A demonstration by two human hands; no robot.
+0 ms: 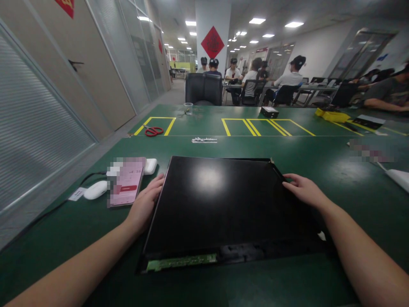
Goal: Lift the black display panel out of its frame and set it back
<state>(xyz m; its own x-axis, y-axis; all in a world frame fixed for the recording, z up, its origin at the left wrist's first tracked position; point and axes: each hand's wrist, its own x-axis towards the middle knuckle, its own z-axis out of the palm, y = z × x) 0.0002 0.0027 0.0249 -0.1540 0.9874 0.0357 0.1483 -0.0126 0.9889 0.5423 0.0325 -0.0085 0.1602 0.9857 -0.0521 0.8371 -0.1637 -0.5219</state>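
The green table bears the black screen panel at near centre. The left hand lies along its left edge, grip hidden; the right hand pinches its right rim. Even support best spares the near-left circuit strip.

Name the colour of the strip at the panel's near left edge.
Green; the strip shows best in the head view.

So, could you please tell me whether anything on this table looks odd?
Yes, the display panel: a green circuit board, usually covered, shows bare along the left part of its near edge.
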